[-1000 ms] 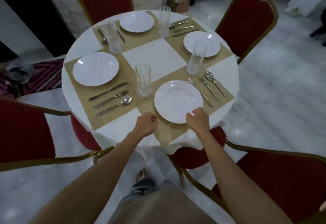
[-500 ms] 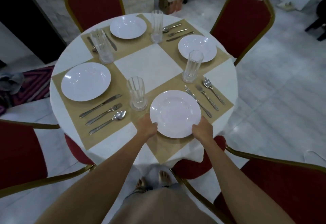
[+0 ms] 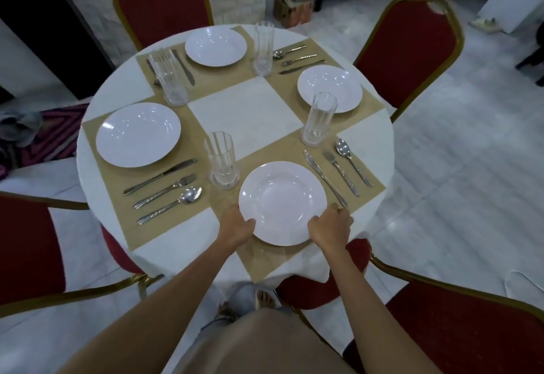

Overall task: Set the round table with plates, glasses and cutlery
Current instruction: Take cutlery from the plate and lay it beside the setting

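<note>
White plate (image 3: 282,203) on tan placemat (image 3: 265,259); glass (image 3: 222,161) upright left; knife (image 3: 325,178), fork (image 3: 341,173), spoon (image 3: 353,166) right.

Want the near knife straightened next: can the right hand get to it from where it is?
Probably yes. The right hand grips the near plate by its rim, and the knife lies right beside it on the placemat, handle end nearest, nothing between. It would have to release the plate first.

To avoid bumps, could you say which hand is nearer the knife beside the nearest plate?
Right. The right hand almost touches the knife; the left hand is across the plate.
</note>
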Motion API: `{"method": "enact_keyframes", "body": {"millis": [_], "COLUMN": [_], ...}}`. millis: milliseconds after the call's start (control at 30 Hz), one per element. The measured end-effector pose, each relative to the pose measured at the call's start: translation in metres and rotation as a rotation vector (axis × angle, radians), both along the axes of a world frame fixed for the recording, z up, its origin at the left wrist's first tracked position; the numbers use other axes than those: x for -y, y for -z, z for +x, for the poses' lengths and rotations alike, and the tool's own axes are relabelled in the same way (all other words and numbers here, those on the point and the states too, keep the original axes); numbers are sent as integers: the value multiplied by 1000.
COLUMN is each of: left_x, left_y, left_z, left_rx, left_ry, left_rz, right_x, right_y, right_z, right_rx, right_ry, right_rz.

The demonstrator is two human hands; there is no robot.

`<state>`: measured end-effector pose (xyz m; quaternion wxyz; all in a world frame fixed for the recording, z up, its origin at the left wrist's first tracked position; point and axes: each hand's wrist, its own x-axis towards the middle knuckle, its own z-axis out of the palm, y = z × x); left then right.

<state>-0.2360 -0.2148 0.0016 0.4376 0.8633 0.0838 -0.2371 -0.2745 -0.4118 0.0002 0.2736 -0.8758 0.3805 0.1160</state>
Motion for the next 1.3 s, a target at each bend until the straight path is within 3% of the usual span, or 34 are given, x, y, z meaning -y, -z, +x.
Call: {"method": "enact_keyframes", "body": {"millis": [67, 200, 333, 533, 833, 1100, 1300], "left_x": [-8, -45, -96, -174, -257, -265, -274], "left_y": [-5, -17, -27, -26, -10, 24, 39], "left_z": [2, 14, 28, 48, 97, 122, 124], "left_rx": [-4, 82, 153, 208, 191, 214, 283], "left_ry": [-2, -34, -116, -173, 7, 285, 343], "left_rz": [75, 176, 245, 308, 286, 274, 312], "right_x": [-11, -64, -134, -208, -291, -334, -337], "right_y": [-11, -20, -21, -15, 15, 35, 36], "right_z": [8, 31, 51, 75, 97, 106, 109], "right_rx": [84, 193, 128, 55, 13, 14, 38], "right_ry": [-47, -305, -562, -750, -711, -589, -465], "right_rz": [-81, -8, 154, 293, 400, 274, 233]}}
